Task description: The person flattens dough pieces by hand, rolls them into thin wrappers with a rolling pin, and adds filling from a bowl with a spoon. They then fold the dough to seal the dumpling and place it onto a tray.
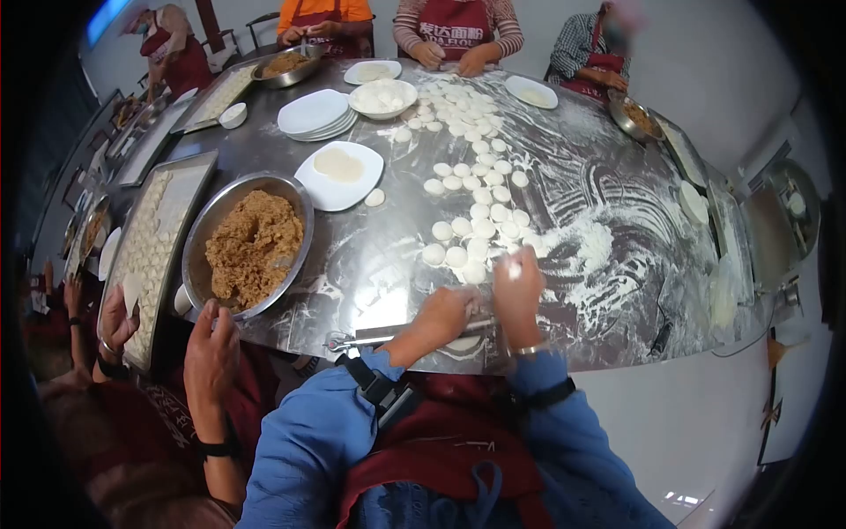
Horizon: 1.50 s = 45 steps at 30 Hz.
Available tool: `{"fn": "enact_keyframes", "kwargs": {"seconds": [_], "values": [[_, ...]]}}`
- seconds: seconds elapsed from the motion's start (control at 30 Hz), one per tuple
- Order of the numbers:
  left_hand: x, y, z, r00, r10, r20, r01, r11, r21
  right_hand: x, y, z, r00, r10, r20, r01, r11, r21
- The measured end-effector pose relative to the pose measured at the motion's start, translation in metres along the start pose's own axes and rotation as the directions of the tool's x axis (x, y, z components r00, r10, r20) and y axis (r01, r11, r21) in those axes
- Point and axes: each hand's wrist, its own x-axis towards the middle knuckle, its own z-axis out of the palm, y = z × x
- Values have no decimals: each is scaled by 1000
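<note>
My left hand (448, 316) is low over the front edge of the steel table, its fingers pointing right and too blurred to read. Just below it, a flat dough wrapper (462, 343) lies partly hidden beside a thin straight rod (374, 334). To the right, my right hand (518, 286) is raised beside the nearest dough pieces, its fingers closed around what looks like a small white dough piece (515, 271). Several round, flattened dough pieces (456, 257) spread away from my hands toward the far side.
Loose flour (586, 251) covers the right of the table (634, 339). On the left stand a bowl of brown filling (256, 238), a plate with wrappers (342, 176), stacked plates (315, 115) and a dumpling tray (189, 181). A co-worker's hand (211, 353) is close left; others work across.
</note>
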Motion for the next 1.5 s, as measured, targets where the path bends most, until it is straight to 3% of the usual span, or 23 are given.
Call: {"fn": "enact_keyframes", "kwargs": {"seconds": [0.03, 0.07, 0.1, 0.17, 0.23, 0.3, 0.37, 0.43, 0.47, 0.57, 0.63, 0.83, 0.87, 0.93, 1.03, 1.1, 1.17, 1.23, 1.27, 1.37, 1.4, 1.47, 1.5], "values": [[1, -1, -2, 997, -5, 82, 0, 998, 65, -10, 0, -8, 1000, -13, 5, 13, 1000, 5], [-3, -6, -4, 994, 69, 86, -77, 992, 99, -24, 2, -17, 996, 87, 15, -88, 995, 54], [-6, -7, -7, 995, 64, 81, -72, 993, 96, -35, 6, -25, 981, 191, 30, -193, 976, 100], [-11, -8, -13, 997, -52, 59, 48, 997, 68, -49, 21, -28, 977, 210, 35, -212, 969, 127], [-14, -12, -5, 997, -27, 66, 26, 1000, 9, -52, 19, -29, 966, 255, 37, -258, 955, 144], [-6, -4, 1, 999, 11, -42, -11, 1000, 9, -14, 2, -14, 994, 100, 43, -103, 993, 60], [-2, 0, 3, 997, 15, -71, -16, 1000, -6, -4, 1, -4, 998, 59, 12, -59, 997, 41], [0, 2, -2, 999, -17, 50, 16, 1000, 24, -5, 0, -4, 1000, 11, -5, -11, 1000, 22], [-3, -3, -4, 995, 74, 69, -80, 993, 90, -18, 2, -14, 997, 77, 4, -78, 996, 49], [-12, -1, -15, 998, -55, 41, 52, 996, 70, -52, 20, -30, 986, 166, 24, -168, 979, 117], [-15, -9, -10, 997, -35, 64, 33, 999, 42, -54, 17, -31, 978, 208, 24, -210, 965, 155], [-1, -4, 5, 997, 60, -39, -61, 998, -25, 0, 4, 4, 998, -56, -37, 55, 998, -17], [0, -9, 5, 994, 101, 46, -104, 992, 76, -10, 1, -7, 1000, 6, -20, -6, 1000, 5], [-6, -11, -1, 996, 79, 49, -84, 992, 99, -36, 9, -24, 998, 65, 9, -66, 997, 28], [-11, -9, -11, 998, -30, 62, 25, 997, 77, -55, 19, -32, 967, 250, 57, -256, 941, 223], [-15, -11, -4, 1000, 21, -15, -21, 1000, -15, -42, 13, -29, 978, 201, 57, -205, 975, 86], [-12, -8, 5, 996, 83, -38, -82, 996, 28, -17, -3, -18, 992, 115, 43, -119, 989, 89], [-11, -3, 9, 996, 34, -82, -31, 999, 31, -5, 0, -4, 1000, -5, -18, 5, 1000, -3], [-11, -2, 7, 992, 60, -108, -65, 997, -42, -9, 1, -8, 1000, 4, -4, -4, 1000, 19], [-17, -11, -3, 997, 24, 79, -25, 1000, 17, -42, 29, -21, 990, 137, 14, -138, 980, 143], [-15, -16, -10, 990, 37, 135, -30, 998, -51, -51, 30, -27, 983, 181, 32, -183, 966, 184], [-9, -36, -26, 991, 97, -93, -104, 993, -65, -58, 16, -38, 965, 252, 67, -261, 929, 264], [-4, -35, -52, 986, -63, -156, 43, 991, -128, -60, 11, -41, 941, 322, 101, -337, 881, 332]]}}
